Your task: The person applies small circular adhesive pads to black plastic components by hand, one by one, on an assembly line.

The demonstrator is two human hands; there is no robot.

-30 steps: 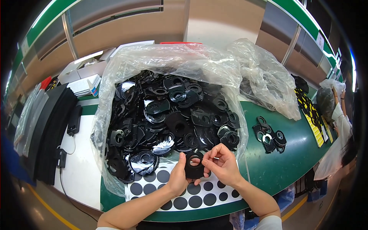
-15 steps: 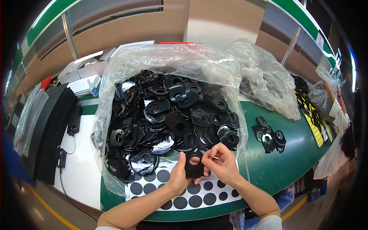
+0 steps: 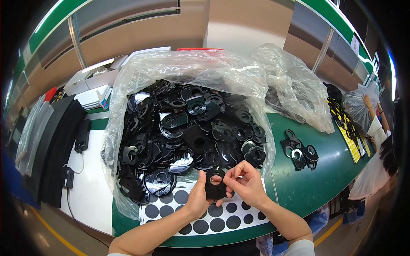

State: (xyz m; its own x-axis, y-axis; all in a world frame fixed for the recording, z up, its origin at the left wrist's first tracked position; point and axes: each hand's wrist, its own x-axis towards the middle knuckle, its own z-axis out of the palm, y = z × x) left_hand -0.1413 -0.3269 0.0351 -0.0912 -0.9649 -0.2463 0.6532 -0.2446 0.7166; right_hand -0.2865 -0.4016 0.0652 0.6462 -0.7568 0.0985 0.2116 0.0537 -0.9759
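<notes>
My left hand (image 3: 197, 198) holds a flat black plastic part (image 3: 212, 193) upright, with the thumb along its left edge and fingertips showing below it. The part has a rounded top and a large round hole, through which a finger shows. At its right edge my right hand (image 3: 247, 185) is closed in a thumb-and-finger pinch; whatever lies between those fingertips is hidden. Under both hands lies a white sheet (image 3: 240, 213) bearing rows of black round discs. Just beyond, a heap of glossy black parts (image 3: 197, 138) with similar holes fills an open clear plastic bag (image 3: 188, 64).
Several loose black parts (image 3: 299, 152) lie on the green table (image 3: 299, 187) at right. Behind them sits another plastic bag (image 3: 294, 89). Black sheets (image 3: 57, 149) are stacked at left beside a cabled black device (image 3: 82, 135). Another person's arms (image 3: 370, 106) reach over a bag at far right.
My hands and the black part hold nearly the same pose, with the right fingertips still at its edge. At far right, the other person's hands have shifted on the bag.
</notes>
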